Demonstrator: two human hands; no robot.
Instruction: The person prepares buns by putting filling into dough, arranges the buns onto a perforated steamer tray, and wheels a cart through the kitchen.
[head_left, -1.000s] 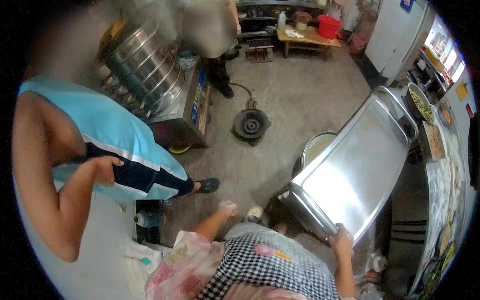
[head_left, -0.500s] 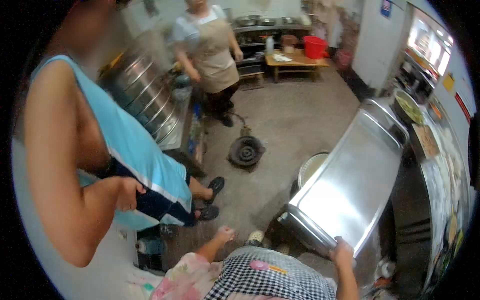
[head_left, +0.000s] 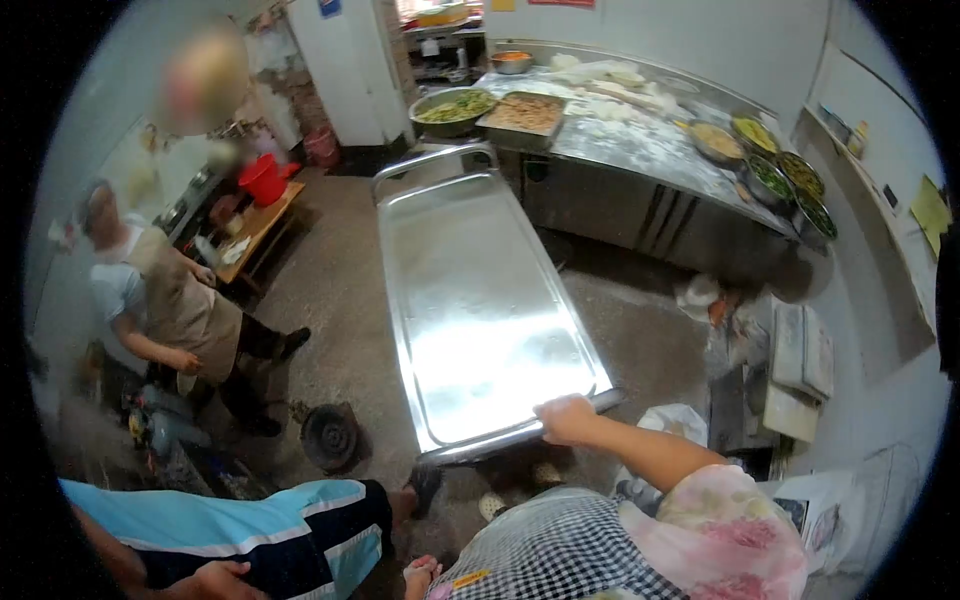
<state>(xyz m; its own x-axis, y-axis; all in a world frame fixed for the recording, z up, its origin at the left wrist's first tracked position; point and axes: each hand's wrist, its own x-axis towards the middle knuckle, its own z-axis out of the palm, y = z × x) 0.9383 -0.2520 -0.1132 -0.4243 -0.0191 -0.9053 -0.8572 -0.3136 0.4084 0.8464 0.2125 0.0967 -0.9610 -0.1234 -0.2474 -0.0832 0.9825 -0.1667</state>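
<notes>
My right hand (head_left: pixel 568 420) is wrapped round the near push handle (head_left: pixel 500 432) of a stainless steel trolley (head_left: pixel 470 290). Its shiny flat top has a raised rim, and a second tubular handle stands up at the far end. Low in the view, beside my checked apron (head_left: pixel 560 555), my left hand (head_left: pixel 422 573) hangs with its fingers curled in. Nothing shows in it, and the trolley is apart from it.
A floury worktop (head_left: pixel 640 130) holds a pan of filling (head_left: pixel 525 113), a bowl of greens (head_left: pixel 452 108) and several smaller bowls. A round black burner (head_left: pixel 330 437) sits on the floor. One person in blue (head_left: pixel 230 535) stands close left; another in a beige apron (head_left: pixel 190 290) is farther off.
My view has swung to the right, bringing the worktop into sight. The trolley now points straight ahead of me, with my right hand still on its handle. My left hand has dropped lower in view.
</notes>
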